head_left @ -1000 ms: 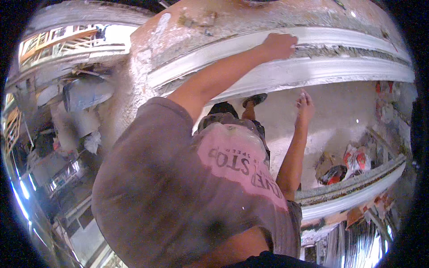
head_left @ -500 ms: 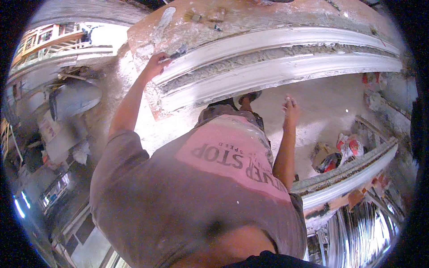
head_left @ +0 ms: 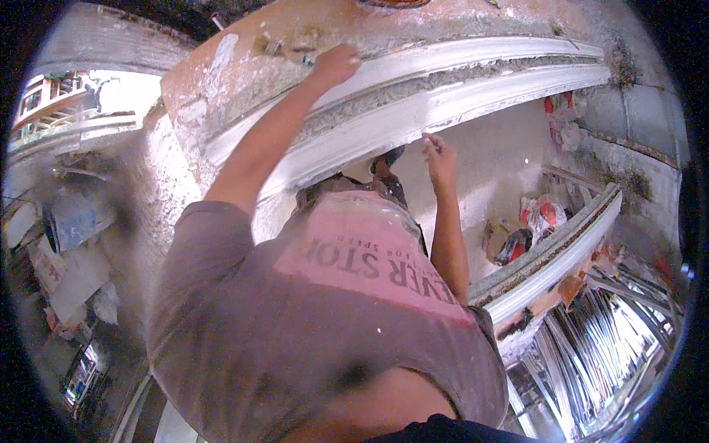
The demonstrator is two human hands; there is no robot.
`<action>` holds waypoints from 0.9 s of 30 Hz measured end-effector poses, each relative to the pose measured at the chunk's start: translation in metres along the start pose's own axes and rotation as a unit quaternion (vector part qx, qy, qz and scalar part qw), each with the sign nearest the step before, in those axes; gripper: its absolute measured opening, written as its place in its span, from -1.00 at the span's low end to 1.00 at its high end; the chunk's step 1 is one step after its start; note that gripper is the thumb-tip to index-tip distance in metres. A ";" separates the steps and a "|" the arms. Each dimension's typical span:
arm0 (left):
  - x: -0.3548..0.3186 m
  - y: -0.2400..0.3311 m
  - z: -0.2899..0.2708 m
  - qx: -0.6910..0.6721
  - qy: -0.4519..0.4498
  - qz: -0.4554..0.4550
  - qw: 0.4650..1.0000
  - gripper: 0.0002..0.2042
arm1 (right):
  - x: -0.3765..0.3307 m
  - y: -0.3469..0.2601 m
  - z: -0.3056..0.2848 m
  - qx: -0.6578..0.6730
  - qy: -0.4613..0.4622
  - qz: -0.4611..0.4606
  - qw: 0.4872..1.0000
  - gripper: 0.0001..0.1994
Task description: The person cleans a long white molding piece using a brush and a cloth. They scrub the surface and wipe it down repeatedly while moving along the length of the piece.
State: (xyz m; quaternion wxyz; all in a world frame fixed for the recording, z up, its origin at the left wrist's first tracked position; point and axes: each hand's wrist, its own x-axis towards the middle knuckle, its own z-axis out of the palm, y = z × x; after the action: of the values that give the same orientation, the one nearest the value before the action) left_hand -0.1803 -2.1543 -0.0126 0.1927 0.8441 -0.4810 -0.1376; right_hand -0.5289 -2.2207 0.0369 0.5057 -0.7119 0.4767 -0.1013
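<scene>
While the left hand (head_left: 337, 65) curls, pinch hidden, at the far edge of the long white ribbed plaster-like moulding (head_left: 473, 90) on the smeared brown desk (head_left: 244, 83), right hand (head_left: 441, 159) half-spread nearby, light, even pressure seems best.

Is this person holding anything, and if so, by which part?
I can't tell for the left hand: it is curled by the far white strip, hiding anything in its grip. The right hand, loosely curled, shows no held thing.

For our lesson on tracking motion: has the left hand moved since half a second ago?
Yes: judged against the far white moulding, the left hand has moved right, away from that moulding's left end.
</scene>
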 end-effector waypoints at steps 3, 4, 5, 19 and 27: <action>-0.050 -0.028 -0.028 0.068 -0.017 0.062 0.996 -0.74 | 0.024 0.027 -0.021 0.024 0.014 -0.001 1.000 -0.75; -0.051 -0.031 -0.035 0.063 -0.013 0.081 0.995 -0.75 | 0.032 0.037 -0.029 0.035 0.012 0.018 0.999 -0.75; -0.056 -0.030 -0.041 0.054 -0.008 0.099 0.994 -0.76 | 0.035 0.047 -0.039 0.041 0.009 0.037 0.998 -0.76; 0.022 0.025 -0.002 -0.035 0.070 0.100 0.992 -0.74 | 0.138 0.086 -0.180 0.076 0.034 0.053 0.995 -0.76; 0.101 0.131 0.024 -0.236 -0.047 -0.163 0.957 -0.66 | 0.134 0.097 -0.182 0.139 0.046 0.118 0.982 -0.74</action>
State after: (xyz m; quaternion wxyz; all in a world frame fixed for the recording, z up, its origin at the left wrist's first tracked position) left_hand -0.2394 -2.3072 0.0218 0.3380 0.8342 -0.2995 -0.3165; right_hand -0.6286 -2.4422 -0.0028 0.5858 -0.5680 0.5614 -0.1382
